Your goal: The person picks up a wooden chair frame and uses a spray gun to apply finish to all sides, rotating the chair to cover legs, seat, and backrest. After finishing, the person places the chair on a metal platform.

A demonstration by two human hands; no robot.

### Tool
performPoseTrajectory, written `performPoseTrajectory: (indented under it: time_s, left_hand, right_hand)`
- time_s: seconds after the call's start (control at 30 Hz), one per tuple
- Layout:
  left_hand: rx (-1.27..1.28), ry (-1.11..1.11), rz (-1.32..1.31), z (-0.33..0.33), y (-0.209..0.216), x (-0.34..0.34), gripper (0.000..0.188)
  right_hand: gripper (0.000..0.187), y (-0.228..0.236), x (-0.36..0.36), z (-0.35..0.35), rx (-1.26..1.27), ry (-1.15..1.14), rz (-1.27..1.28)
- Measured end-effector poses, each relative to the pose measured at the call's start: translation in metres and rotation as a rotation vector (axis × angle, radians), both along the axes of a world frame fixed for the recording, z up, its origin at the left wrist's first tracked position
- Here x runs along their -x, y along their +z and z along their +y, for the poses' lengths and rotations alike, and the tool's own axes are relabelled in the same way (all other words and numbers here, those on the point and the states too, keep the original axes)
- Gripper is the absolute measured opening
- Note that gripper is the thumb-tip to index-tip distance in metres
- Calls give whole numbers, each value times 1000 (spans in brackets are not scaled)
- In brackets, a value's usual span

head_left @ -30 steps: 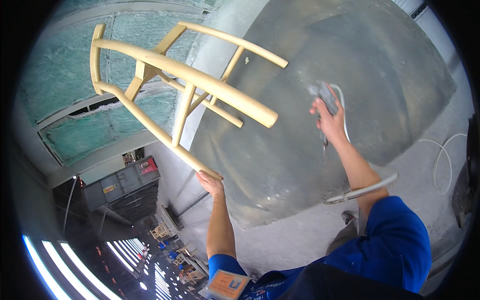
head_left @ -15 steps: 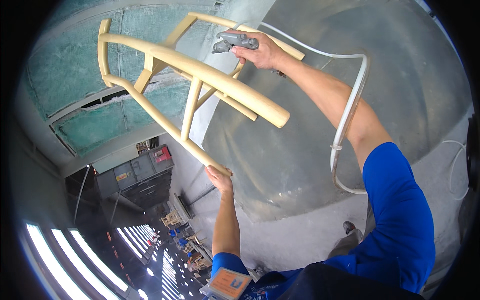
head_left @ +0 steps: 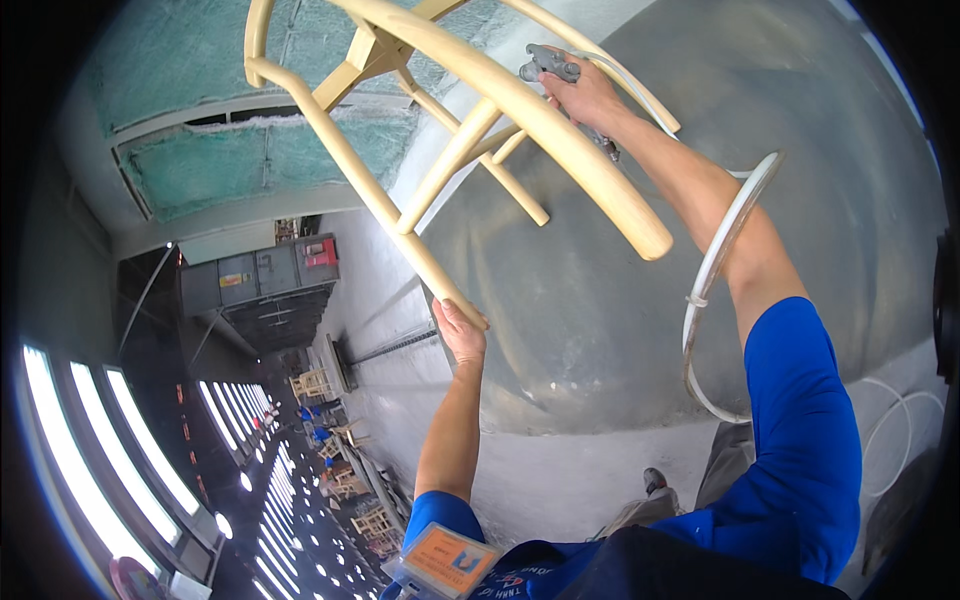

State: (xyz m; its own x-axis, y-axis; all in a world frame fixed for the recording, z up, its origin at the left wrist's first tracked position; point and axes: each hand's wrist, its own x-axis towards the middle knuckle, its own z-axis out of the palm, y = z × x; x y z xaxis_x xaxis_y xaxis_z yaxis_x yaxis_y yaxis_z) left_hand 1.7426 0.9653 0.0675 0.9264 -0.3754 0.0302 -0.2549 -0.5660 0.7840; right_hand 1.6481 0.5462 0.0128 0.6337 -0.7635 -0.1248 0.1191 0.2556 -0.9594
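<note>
A pale wooden chair frame (head_left: 530,108) tilts across the upper centre of the frame, the left hand (head_left: 462,335) with fingers closed round 1 leg's lower end, the right hand (head_left: 585,95) at upper centre gripping a grey spray gun (head_left: 553,64).
</note>
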Motion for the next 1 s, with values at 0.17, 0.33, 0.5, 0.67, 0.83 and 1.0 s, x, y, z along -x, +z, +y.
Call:
performPoseTrajectory:
  time_s: [0.17,0.33,0.5,0.67,0.83,1.0]
  left_hand:
    - [-19,8,-44,1,-1,7,62]
    - [5,-7,2,1,0,3,58]
    - [-3,-23,-31,-3,3,3,54]
    - [-22,-10,-28,-7,7,7,55]
    - [13,-11,12,-11,10,9,56]
    - [-9,11,5,-15,10,11,56]
  right_hand:
    - [39,-14,-30,3,25,-54,-178]
    - [34,-30,-31,14,-173,27,-397]
    - [45,-30,-16,13,533,-94,-440]
    - [54,-37,27,1,659,-210,-400]
    - [52,-42,79,13,631,-414,-248]
    - [49,11,143,29,601,-471,-256]
